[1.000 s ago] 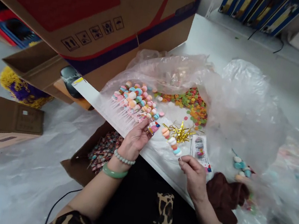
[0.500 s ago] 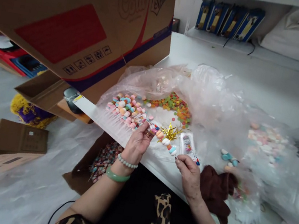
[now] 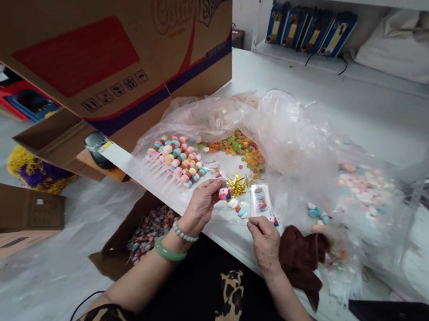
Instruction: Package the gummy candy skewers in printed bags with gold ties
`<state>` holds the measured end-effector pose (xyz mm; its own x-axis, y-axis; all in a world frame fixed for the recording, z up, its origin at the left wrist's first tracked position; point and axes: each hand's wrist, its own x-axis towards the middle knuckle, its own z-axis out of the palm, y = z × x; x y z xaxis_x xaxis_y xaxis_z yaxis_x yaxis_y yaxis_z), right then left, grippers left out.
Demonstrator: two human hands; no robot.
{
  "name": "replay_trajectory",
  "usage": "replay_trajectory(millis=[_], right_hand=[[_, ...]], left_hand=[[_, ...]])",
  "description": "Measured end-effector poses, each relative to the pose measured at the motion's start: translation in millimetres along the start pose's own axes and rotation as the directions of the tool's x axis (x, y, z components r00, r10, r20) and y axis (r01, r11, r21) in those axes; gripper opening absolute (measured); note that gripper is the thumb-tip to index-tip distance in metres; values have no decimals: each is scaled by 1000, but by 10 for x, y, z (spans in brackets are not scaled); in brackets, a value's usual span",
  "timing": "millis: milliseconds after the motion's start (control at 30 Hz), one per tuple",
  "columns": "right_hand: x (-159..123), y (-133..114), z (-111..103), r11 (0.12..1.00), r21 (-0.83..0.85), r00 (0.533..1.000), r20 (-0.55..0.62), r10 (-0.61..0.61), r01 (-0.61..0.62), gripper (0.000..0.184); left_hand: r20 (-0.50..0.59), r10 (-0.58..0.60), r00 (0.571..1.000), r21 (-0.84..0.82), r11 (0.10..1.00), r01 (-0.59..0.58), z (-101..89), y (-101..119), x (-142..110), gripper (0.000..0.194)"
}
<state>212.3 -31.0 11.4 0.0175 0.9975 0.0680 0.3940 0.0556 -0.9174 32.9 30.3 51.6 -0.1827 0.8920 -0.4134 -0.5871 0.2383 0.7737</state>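
A candy skewer point(image 3: 238, 207) of white, blue and orange marshmallow-like pieces stretches between my hands above the table's front edge. My left hand point(image 3: 202, 202) pinches its upper end, where a small printed piece point(image 3: 225, 193) in white, red and blue covers some candies. The fingers of my right hand point(image 3: 266, 239) are closed on the lower end, by the stick. Just behind lie a gold tinsel bow point(image 3: 238, 185) and a stack of clear printed packets point(image 3: 261, 200). To the left, a pile of similar skewers point(image 3: 177, 157) rests with pale sticks pointing forward.
Gummy rings point(image 3: 243, 148) lie on a large plastic bag point(image 3: 286, 123). Another bag of marshmallows point(image 3: 365, 191) and a brown cloth point(image 3: 299, 254) are to the right. A tall cardboard box point(image 3: 118, 18) stands left; an open box point(image 3: 153, 230) of small candies sits below the edge.
The view has shifted slightly. The printed piece now sits over the upper candies, and the orange ones near my left hand are covered. Both hands keep their grip on the skewer.
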Motion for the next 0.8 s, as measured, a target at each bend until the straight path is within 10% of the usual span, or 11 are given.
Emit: replay_trajectory(millis=[233, 800], right_hand=[[-103, 165, 207, 917, -388, 994, -9, -108, 96, 24], [-9, 109, 282, 973, -74, 974, 74, -214, 220, 16]], left_hand=[[-194, -64, 979, -77, 996, 50, -81, -112, 18, 16], [-2, -139, 990, 136, 981, 138, -417, -86, 222, 39]])
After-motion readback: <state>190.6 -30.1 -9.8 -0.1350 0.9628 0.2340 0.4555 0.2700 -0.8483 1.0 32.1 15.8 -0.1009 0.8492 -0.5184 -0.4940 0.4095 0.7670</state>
